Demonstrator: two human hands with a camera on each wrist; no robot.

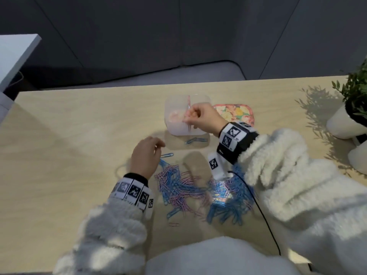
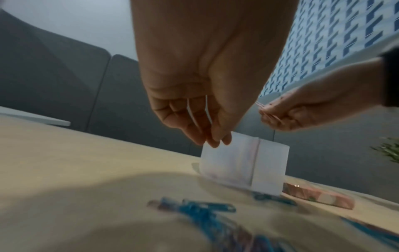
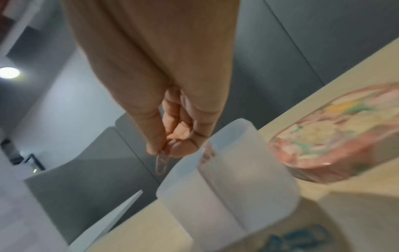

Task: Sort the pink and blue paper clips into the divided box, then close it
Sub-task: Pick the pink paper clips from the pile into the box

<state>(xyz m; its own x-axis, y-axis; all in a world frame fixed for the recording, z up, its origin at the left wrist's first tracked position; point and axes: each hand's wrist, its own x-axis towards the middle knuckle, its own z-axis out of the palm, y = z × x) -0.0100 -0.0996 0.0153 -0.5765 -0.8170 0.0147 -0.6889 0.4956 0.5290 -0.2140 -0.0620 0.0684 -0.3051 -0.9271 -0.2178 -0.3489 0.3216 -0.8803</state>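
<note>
The right hand [image 1: 202, 118] covers the divided box's [image 1: 174, 128] right compartment, so its contents cannot be told. The plant [image 1: 355, 90] is cut off at the head view's edge. The paper clips [image 2: 200, 209] are blurred in the left wrist view.

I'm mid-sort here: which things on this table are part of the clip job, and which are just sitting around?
Part of the job:
- divided box, pink clips in its left compartment
- floral lid, off, right of the box
- mixed clip pile
- pink clip pinched by the right hand above the box
- left hand, holding nothing

Lying about:
- potted plant
- black cable
</note>
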